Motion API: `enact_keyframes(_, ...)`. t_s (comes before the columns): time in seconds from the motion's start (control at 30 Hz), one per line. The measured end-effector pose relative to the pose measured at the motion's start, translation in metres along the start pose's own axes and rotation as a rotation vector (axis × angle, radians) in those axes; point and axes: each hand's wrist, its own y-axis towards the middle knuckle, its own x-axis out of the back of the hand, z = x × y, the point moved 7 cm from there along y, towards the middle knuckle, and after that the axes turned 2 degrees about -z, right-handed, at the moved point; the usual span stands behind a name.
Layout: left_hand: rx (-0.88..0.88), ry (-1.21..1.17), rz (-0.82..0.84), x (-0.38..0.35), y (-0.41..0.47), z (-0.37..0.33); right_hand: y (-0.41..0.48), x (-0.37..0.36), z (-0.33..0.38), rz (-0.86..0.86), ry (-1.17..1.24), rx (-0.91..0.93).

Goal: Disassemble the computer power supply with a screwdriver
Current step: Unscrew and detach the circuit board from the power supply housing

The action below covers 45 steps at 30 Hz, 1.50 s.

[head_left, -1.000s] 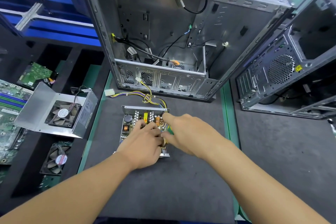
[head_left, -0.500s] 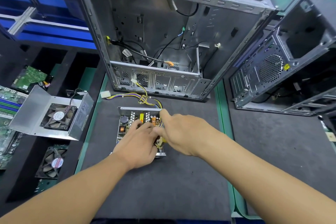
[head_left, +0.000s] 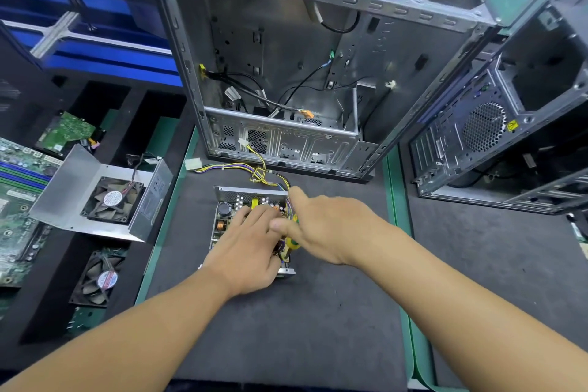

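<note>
The opened power supply (head_left: 227, 216) lies on the dark mat in the middle, its circuit board bare with a black capacitor and a copper coil showing. A bundle of yellow and purple wires (head_left: 254, 172) runs from it to white plugs. My left hand (head_left: 251, 248) presses down on the board and hides most of it. My right hand (head_left: 321, 226) is closed around a screwdriver with a yellow and green handle (head_left: 291, 243) at the supply's right edge. Its tip is hidden.
An empty computer case (head_left: 286, 73) stands open just behind the supply. A second case (head_left: 496, 143) sits at the right. At the left are the removed metal cover with its fan (head_left: 111, 199), a loose fan (head_left: 100, 278), a motherboard (head_left: 16, 194) and a green board (head_left: 66, 134).
Both hands stay on the power supply. The camera view has shifted slightly, and my right hand has turned a little around the screwdriver.
</note>
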Motion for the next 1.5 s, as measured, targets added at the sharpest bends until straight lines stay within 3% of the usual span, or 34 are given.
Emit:
enact_keyframes(0.1,0.023,-0.020,-0.031,0.005,0.000,0.000,0.003,0.001,0.006,-0.114,-0.126,0.060)
enact_keyframes(0.27,0.057,-0.042,-0.020,0.007,0.001,0.000,-0.003,-0.005,0.009,0.145,0.088,0.207)
enact_keyframes(0.33,0.059,-0.021,0.017,0.004,0.001,0.001,-0.002,-0.006,0.007,0.158,0.093,0.187)
enact_keyframes(0.5,0.060,-0.006,0.072,-0.003,0.000,0.004,0.003,-0.002,0.003,-0.007,0.001,0.039)
enact_keyframes(0.6,0.054,0.015,0.072,-0.003,-0.001,0.004,0.004,0.001,0.009,-0.117,-0.011,0.101)
enact_keyframes(0.73,0.037,0.010,-0.006,0.004,0.000,0.002,-0.002,-0.007,0.018,0.105,0.156,0.249)
enact_keyframes(0.8,0.038,0.025,0.007,0.002,0.000,0.003,-0.002,-0.009,0.017,0.169,0.187,0.234)
enact_keyframes(0.97,0.076,0.019,0.083,-0.006,-0.002,0.007,0.005,0.003,0.000,0.003,0.037,-0.007)
enact_keyframes(1.07,0.079,0.019,0.076,-0.004,-0.002,0.007,0.005,0.004,0.003,-0.049,0.014,0.082)
enact_keyframes(1.17,0.068,0.004,0.052,-0.001,-0.002,0.005,0.003,0.001,0.005,0.059,0.142,0.186)
enact_keyframes(1.27,0.066,0.003,0.051,-0.001,-0.002,0.005,0.002,-0.002,0.002,0.106,0.166,0.176)
enact_keyframes(1.4,0.082,0.003,0.096,-0.005,-0.002,0.006,0.004,0.001,-0.003,-0.038,0.013,0.073)
enact_keyframes(1.5,0.081,0.028,0.099,-0.005,-0.002,0.007,0.005,0.005,0.007,-0.143,-0.039,0.173)
